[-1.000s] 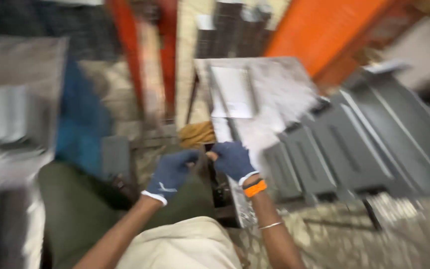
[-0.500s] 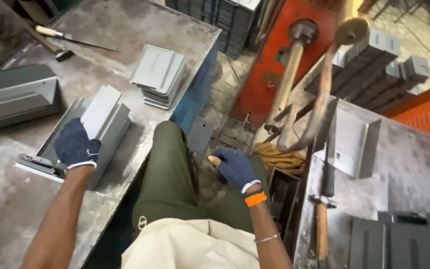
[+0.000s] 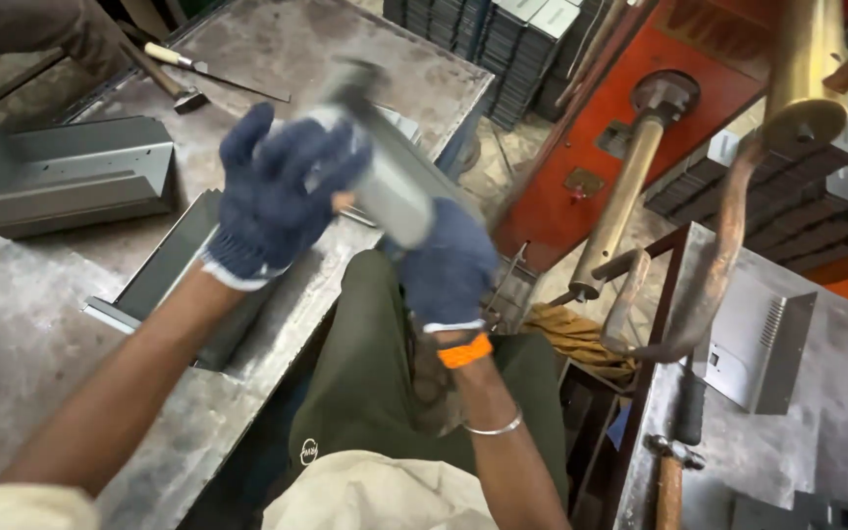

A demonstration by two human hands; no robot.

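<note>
Left hand (image 3: 272, 196) and right hand (image 3: 449, 270) (both gloved) grip a grey metal piece (image 3: 385, 167).

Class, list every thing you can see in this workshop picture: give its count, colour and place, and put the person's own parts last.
Folded metal piece: one, grey, blurred, held up between both hands.
Metal channel: one, grey, on the table at left.
Metal tray: one, grey, on the table below the left hand.
Table: one, worn grey, left.
Hammer: one, wooden handle, lower right.
Vented panel: one, grey, right bench.
Machine frame: one, orange-red, centre right.
Stacked panels: several, dark grey, top.
Left hand: blue glove, grip on the piece.
Right hand: blue glove, orange wristband, grip on the piece.
</note>
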